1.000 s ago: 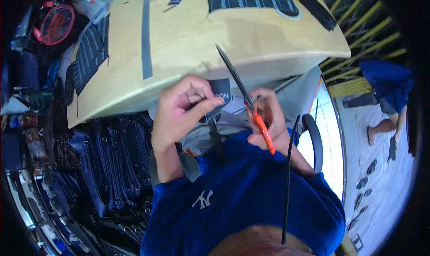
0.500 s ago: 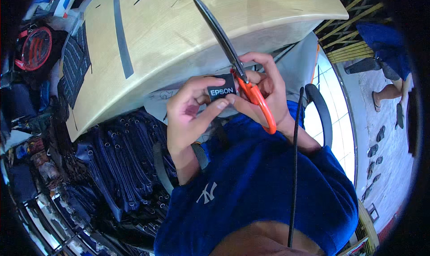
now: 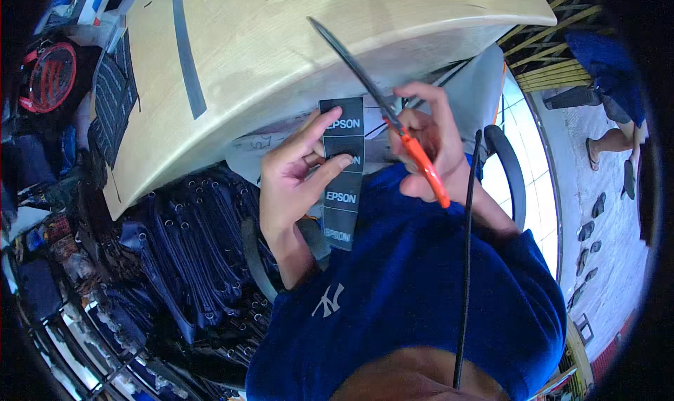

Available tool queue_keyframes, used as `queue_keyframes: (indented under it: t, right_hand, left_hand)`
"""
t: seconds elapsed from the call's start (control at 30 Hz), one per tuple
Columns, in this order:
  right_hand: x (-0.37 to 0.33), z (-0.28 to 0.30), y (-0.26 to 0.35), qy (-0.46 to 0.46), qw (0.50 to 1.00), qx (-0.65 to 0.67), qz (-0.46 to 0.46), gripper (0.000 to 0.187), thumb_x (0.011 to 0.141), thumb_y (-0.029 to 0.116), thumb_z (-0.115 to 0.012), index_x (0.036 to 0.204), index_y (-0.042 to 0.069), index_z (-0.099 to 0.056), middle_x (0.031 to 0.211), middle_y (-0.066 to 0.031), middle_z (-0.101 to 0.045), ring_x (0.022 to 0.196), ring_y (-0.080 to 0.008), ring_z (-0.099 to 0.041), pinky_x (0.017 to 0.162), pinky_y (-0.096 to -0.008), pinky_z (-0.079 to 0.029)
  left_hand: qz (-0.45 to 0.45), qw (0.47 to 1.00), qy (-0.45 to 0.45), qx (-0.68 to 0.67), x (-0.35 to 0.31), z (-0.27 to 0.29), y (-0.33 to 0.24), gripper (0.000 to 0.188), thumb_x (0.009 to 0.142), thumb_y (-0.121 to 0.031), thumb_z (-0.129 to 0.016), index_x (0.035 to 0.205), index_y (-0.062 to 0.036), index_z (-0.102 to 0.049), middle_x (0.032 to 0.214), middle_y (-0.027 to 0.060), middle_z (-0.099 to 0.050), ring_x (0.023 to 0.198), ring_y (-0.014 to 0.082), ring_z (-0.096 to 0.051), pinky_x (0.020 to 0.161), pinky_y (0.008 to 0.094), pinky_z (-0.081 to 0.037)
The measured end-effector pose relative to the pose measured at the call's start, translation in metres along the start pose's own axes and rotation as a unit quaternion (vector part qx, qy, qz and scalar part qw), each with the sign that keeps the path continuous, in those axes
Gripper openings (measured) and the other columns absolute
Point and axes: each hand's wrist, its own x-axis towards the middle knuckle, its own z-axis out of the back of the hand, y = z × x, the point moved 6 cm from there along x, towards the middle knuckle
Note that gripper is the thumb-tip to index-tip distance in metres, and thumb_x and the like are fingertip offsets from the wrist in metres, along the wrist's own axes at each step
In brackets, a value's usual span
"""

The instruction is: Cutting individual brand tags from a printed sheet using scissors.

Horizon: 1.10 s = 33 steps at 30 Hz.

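Observation:
A strip of black woven labels (image 3: 342, 183) with pale lettering hangs unfolded below the table's front edge. My left hand (image 3: 289, 173) pinches it between thumb and fingers near its upper part, and the lower end dangles in front of my blue shirt. To the right, my right hand (image 3: 439, 134) has its fingers round the orange handle of a pair of scissors (image 3: 419, 159). The long dark blades look shut and point up and left over the table edge, apart from the strip. The right forefinger sticks out beside the handle.
On the pale wooden table (image 3: 239, 57) lie a long grey strip (image 3: 186, 57) and dark label sheets (image 3: 112, 96). Many navy straps with metal rings (image 3: 189, 239) hang at left. A black cable (image 3: 467, 275) runs down my front. Another person's leg (image 3: 607, 145) shows far right.
The label strip, folded small between both hands before, has dropped open to full length. My right hand has let go of it and moved right with the scissors.

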Motion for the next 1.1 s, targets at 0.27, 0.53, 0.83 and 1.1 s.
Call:
queue_keyframes:
  t: [0.27, 0.53, 0.83, 1.1]
  right_hand:
    - [-0.029, 0.02, -0.014, 0.129, 0.971, -0.192, -0.057, 0.109, 0.059, 0.066, -0.074, 0.129, 0.002, -0.022, 0.101, -0.0149, -0.047, 0.091, -0.0228, -0.052, 0.083, -0.0337, -0.038]
    - [-0.048, 0.034, -0.021, 0.18, 0.956, -0.119, -0.201, 0.118, 0.048, 0.069, -0.078, 0.128, 0.002, -0.021, 0.092, -0.0094, -0.048, 0.078, -0.0168, -0.046, 0.068, -0.0291, -0.036]
    - [-0.036, 0.031, -0.005, 0.215, 0.943, -0.169, -0.191, 0.11, 0.053, 0.066, -0.079, 0.123, 0.001, -0.026, 0.09, -0.0118, -0.051, 0.074, -0.0175, -0.052, 0.065, -0.0287, -0.04]
    - [-0.034, 0.026, -0.002, 0.206, 0.933, -0.138, -0.259, 0.093, 0.062, 0.056, -0.077, 0.12, 0.003, -0.029, 0.082, -0.0103, -0.054, 0.072, -0.0162, -0.052, 0.064, -0.0269, -0.041]
  left_hand:
    - [0.042, 0.999, 0.021, -0.015, -0.004, 0.021, 0.0, 0.064, 0.072, 0.016, -0.067, 0.131, 0.0018, -0.046, 0.1, 0.0083, -0.063, 0.086, 0.0099, -0.061, 0.078, 0.0231, -0.051]
    - [0.066, 0.995, 0.072, 0.0, -0.003, 0.022, -0.001, 0.065, 0.069, 0.016, -0.069, 0.129, 0.0024, -0.048, 0.088, 0.0042, -0.063, 0.075, 0.0062, -0.059, 0.071, 0.0211, -0.052]
    - [0.056, 0.986, 0.157, 0.028, 0.004, 0.011, 0.006, 0.067, 0.067, 0.012, -0.073, 0.129, -0.0001, -0.05, 0.079, -0.0008, -0.055, 0.066, 0.0018, -0.048, 0.061, 0.0168, -0.046]
    - [0.067, 0.981, 0.181, 0.014, 0.008, 0.002, 0.008, 0.067, 0.067, 0.013, -0.072, 0.128, -0.0031, -0.051, 0.133, 0.0161, -0.046, 0.084, 0.0064, -0.055, 0.072, 0.0207, -0.054]
